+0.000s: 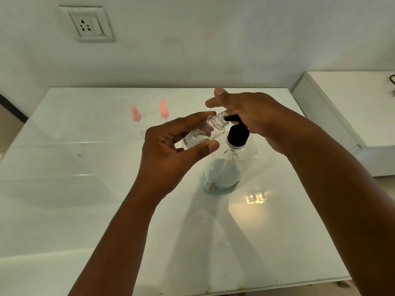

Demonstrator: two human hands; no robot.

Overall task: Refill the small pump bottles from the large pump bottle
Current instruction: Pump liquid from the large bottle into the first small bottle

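The large clear pump bottle (226,167) stands on the white table (85,210), partly filled with pale liquid, its black pump head (237,133) on top. My right hand (252,116) rests on the pump head with fingers straight, the spout pointing left. My left hand (171,144) grips a small clear bottle (205,133), tilted and uncapped, its open neck right at the black spout. Two pink pump tops (135,113) (164,110) are at the back of the table; whether the clear bottles under them are attached is hard to tell.
A wall socket (88,24) is on the wall at upper left. A white cabinet (350,107) stands to the right of the table, slightly higher. A bright light reflection (256,197) shows on the glossy tabletop beside the large bottle.
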